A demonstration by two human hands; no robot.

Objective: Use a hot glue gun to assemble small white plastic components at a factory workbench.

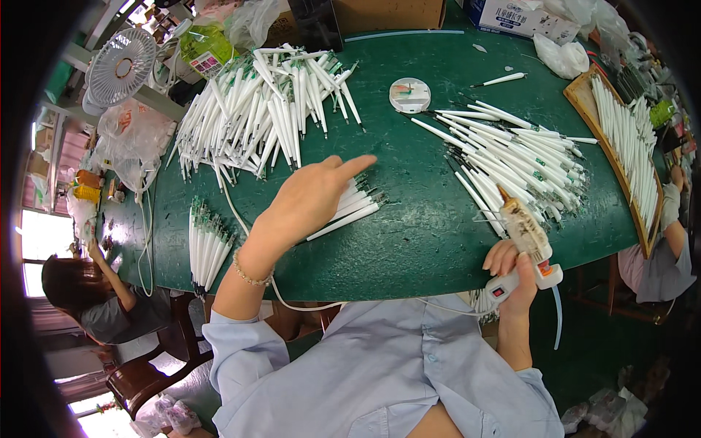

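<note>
My right hand (515, 281) is closed round a hot glue gun (527, 232), its brown, glue-stained nozzle pointing up and to the left. A blue glue stick (558, 317) hangs from the gun's back end. My left hand (310, 196) is over the table with the index finger stretched out to the right; its other fingers are mostly hidden. Just under and beside it lie a few white tapered rods (347, 220), pen-like, with green ends. A fanned pile of such white rods (511, 150) with dark tips lies ahead of the glue gun.
A large heap of white rods (270, 109) covers the far left of the green table (409, 255); a smaller bundle (208, 244) lies nearer. A round white dish (410, 95) stands mid-table. Rods fill a wooden tray (577, 91) at right. A white cord (307, 308) crosses my lap. Other people sit at both sides.
</note>
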